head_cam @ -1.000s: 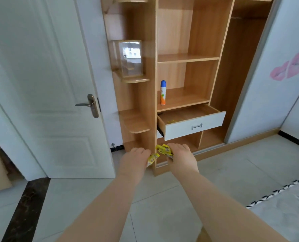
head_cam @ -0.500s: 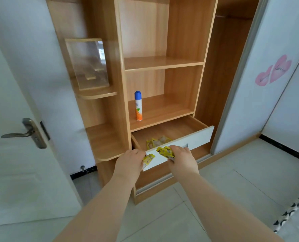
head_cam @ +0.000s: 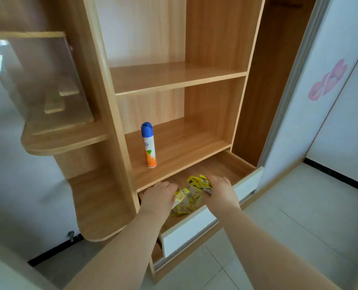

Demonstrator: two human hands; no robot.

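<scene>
**Packets Going Into the Open Drawer**

The wooden wardrobe (head_cam: 215,34) fills the wall ahead. Its white-fronted drawer (head_cam: 186,231) stands pulled out below the lowest shelf (head_cam: 180,155), and both hands are over the drawer's left end. The right hand (head_cam: 220,189) is clenched round a bunch of packets (head_cam: 199,182), yellow and crinkly, held just above the drawer. The left hand (head_cam: 159,197) pinches a single packet (head_cam: 181,195) at its fingertips, close under the shelf edge. A loose pile (head_cam: 186,208) of the same packets lies in the drawer between the two hands.

To my eye the main risk is spillage. The bunch looks fat and slippery, and if the fingers loosen too near the white front, a packet or two could slide over it onto the floor tiles (head_cam: 278,237). The left hand has little headroom; lifted carelessly, its knuckles would meet the shelf edge. A heap left high against the front might also catch when the drawer is pushed in.

A clear box (head_cam: 42,84) sits on the rounded side shelf to the left, well apart. A spray can (head_cam: 148,145) stands upright on the lowest shelf, near the left hand but set back. Neither blocks the drop; only the shelf edge crowds it.
</scene>
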